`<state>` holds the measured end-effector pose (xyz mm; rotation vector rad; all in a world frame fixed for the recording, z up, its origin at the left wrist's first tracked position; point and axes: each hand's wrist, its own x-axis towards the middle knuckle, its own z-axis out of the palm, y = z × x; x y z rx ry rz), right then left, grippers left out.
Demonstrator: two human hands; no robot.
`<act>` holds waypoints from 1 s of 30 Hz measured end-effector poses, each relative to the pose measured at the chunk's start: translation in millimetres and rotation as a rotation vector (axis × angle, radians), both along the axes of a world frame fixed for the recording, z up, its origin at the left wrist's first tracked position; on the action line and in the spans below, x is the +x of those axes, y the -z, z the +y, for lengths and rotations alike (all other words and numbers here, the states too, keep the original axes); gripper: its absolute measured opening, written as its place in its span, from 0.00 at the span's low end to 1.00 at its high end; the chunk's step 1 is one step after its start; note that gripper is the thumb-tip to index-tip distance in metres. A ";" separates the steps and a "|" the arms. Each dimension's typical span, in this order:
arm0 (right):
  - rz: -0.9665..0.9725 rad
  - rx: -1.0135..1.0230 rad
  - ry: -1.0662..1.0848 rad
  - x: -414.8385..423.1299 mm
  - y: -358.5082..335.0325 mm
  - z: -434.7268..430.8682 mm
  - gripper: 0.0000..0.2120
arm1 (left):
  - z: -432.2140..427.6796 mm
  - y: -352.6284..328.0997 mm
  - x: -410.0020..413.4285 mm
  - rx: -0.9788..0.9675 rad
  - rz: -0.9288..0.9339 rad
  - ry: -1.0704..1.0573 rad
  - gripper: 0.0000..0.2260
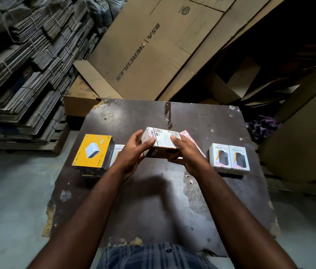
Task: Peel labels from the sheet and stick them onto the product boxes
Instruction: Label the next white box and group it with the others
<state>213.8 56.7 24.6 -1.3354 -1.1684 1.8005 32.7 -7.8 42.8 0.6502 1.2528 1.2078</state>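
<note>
White box [161, 141] held above table [153, 200], long axis set left-to-right, clamped at both ends: left hand [133, 150] and right hand [185, 154] curled round it. Pink label sheet [189, 136] laid just beyond right hand, judged nearer to it.

Both forearms stretch forward, left grip [133, 150] and right grip [185, 153] curled inward, thumbs uppermost.

tabletop [133, 200]: dark wood, scuffed, chipped | product box [163, 140]: glossy card | cartons [153, 45]: matt corrugated
</note>
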 end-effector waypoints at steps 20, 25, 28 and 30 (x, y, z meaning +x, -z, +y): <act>-0.140 0.242 -0.499 10.0 -23.5 7.7 0.25 | -1.2 -14.8 -8.0 0.062 0.189 0.121 0.12; -0.051 0.204 -0.389 7.3 -16.0 5.8 0.32 | 1.2 -12.8 -2.6 0.076 0.168 0.044 0.07; -0.030 0.219 -0.250 2.9 -9.6 2.5 0.34 | 1.9 -3.6 -4.3 0.085 0.198 0.073 0.14; 0.002 0.212 -0.197 0.5 -8.3 0.8 0.33 | 0.6 -1.5 -5.7 0.093 0.229 0.111 0.21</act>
